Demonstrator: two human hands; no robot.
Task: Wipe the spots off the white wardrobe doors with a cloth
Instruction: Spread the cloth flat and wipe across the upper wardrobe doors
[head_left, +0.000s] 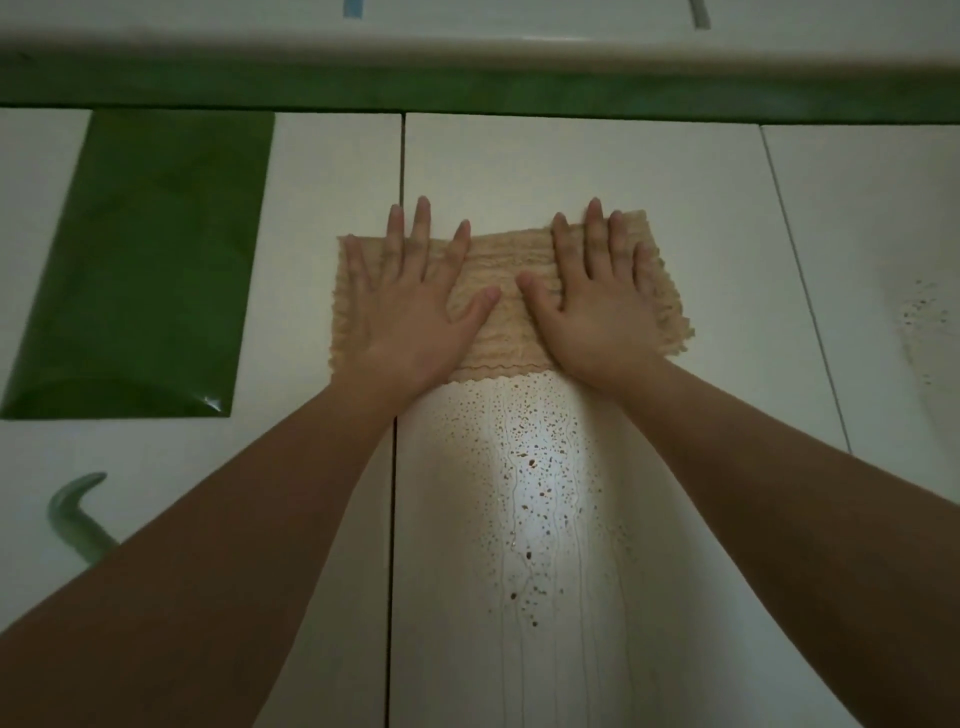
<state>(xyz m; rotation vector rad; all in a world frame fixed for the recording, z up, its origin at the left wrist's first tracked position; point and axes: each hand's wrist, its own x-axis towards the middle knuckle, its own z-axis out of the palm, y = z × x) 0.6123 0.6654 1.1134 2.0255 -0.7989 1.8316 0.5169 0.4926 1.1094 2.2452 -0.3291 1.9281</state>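
Note:
A beige ribbed cloth (511, 270) lies spread flat against the middle white wardrobe door (571, 161). My left hand (410, 306) presses flat on the cloth's left part, fingers apart, fingertips past its upper edge. My right hand (597, 306) presses flat on its right part, fingers spread. Directly below the cloth, brown spots (535, 467) and thin wet streaks run down the same door in a bright glare patch. A second patch of small dark spots (922, 306) marks the door on the right.
A dark seam (397, 467) divides the middle door from the left door, which bears a green rectangular panel (150, 260) and a curved grey-green handle (72, 512). A green band (467, 91) runs across above the doors. Another seam (800, 280) borders the right door.

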